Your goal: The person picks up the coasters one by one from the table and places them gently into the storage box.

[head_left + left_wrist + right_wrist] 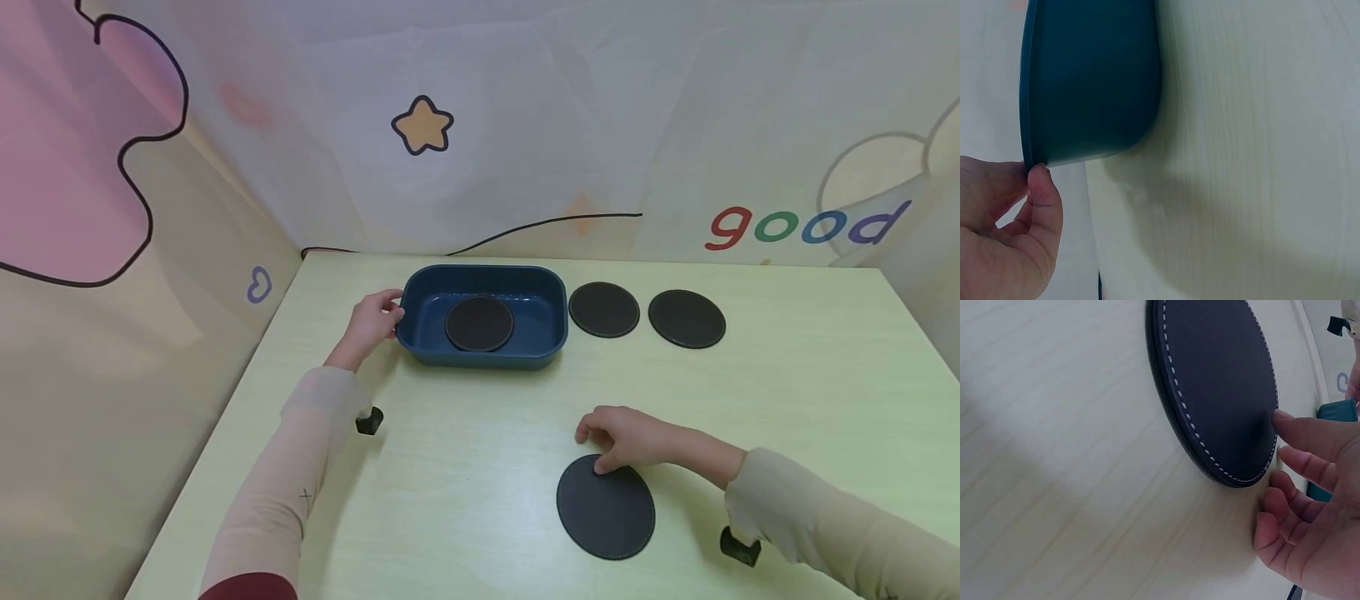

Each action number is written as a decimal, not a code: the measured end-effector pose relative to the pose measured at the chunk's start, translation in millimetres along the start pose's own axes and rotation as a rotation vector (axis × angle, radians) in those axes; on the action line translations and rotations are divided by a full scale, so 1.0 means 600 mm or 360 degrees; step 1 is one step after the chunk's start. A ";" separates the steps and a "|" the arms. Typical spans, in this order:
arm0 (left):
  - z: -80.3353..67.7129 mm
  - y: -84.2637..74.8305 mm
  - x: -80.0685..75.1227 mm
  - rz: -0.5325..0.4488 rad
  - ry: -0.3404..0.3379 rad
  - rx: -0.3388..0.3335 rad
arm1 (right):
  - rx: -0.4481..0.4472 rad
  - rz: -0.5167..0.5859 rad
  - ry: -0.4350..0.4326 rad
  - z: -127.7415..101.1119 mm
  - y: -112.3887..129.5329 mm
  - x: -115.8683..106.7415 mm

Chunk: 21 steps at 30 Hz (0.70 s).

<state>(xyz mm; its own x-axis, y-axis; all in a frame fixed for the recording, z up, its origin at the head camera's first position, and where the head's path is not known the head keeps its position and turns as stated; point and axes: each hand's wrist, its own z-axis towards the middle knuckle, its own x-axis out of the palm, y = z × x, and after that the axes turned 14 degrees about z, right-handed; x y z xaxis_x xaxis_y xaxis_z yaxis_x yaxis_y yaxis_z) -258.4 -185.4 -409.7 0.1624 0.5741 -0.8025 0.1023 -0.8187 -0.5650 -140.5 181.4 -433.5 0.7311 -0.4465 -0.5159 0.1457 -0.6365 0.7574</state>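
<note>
left hand [369, 323]: fingers curled on left rim of blue tray [420, 329], one black coaster [479, 323] inside | right hand [626, 437]: relaxed, fingertip touching far edge of near coaster [606, 507] on counter [465, 467] | two coasters [604, 309] right of tray

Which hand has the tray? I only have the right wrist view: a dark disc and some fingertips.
Observer: The left hand touches the tray at its left end rim.
Operator: Anything in the tray?
Observer: One dark disc, lying flat on its floor.
Operator: More discs around?
Observer: Two lie side by side on the table, to the right of the tray. The right hand rests fingertips on the far edge of the near disc.
</note>
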 end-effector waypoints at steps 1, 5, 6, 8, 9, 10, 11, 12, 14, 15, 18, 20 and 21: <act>0.000 0.000 0.000 -0.0002 0.0000 -0.0002 | -0.0004 -0.0010 -0.0006 0.000 -0.002 0.001; 0.000 -0.001 0.001 -0.0004 0.0006 -0.0007 | -0.0026 -0.0066 -0.0016 0.001 -0.004 0.003; 0.000 -0.001 0.001 -0.0006 0.0005 -0.0010 | -0.0020 -0.0075 -0.0017 0.001 -0.004 0.004; 0.000 -0.001 0.002 -0.0001 0.0007 -0.0012 | -0.0004 -0.0092 -0.0017 0.002 -0.003 0.004; 0.000 -0.001 0.002 0.0003 0.0008 -0.0013 | 0.0001 -0.0104 -0.0016 0.002 -0.002 0.005; 0.000 -0.001 0.002 0.0004 0.0005 -0.0014 | 0.0010 -0.0109 -0.0017 0.002 -0.001 0.005; 0.000 -0.001 0.002 0.0005 0.0002 -0.0014 | 0.0006 -0.0123 -0.0016 0.002 0.000 0.005; 0.000 -0.001 0.002 0.0003 -0.0001 -0.0014 | 0.0004 -0.0131 -0.0015 0.002 0.001 0.005; -0.001 -0.001 0.002 0.0007 -0.0005 -0.0011 | -0.0003 -0.0151 -0.0015 0.002 0.003 0.005; -0.001 -0.001 0.002 0.0008 -0.0006 -0.0004 | -0.0008 -0.0160 -0.0015 0.002 0.004 0.006; -0.003 -0.002 0.000 0.0011 -0.0008 0.0007 | -0.0012 -0.0173 -0.0011 0.001 0.008 0.005; -0.003 -0.002 0.000 0.0007 -0.0010 0.0012 | -0.0013 -0.0176 -0.0008 0.001 0.010 0.005; -0.003 -0.002 0.000 0.0007 -0.0009 0.0014 | -0.0011 -0.0177 -0.0007 0.001 0.011 0.005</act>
<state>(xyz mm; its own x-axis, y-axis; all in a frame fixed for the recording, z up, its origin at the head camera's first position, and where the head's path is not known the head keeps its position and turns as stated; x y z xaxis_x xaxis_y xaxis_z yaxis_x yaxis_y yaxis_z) -256.9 -184.3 -408.8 0.1570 0.5705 -0.8061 0.0929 -0.8212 -0.5631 -137.4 175.5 -430.2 0.7073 -0.3760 -0.5986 0.2305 -0.6779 0.6981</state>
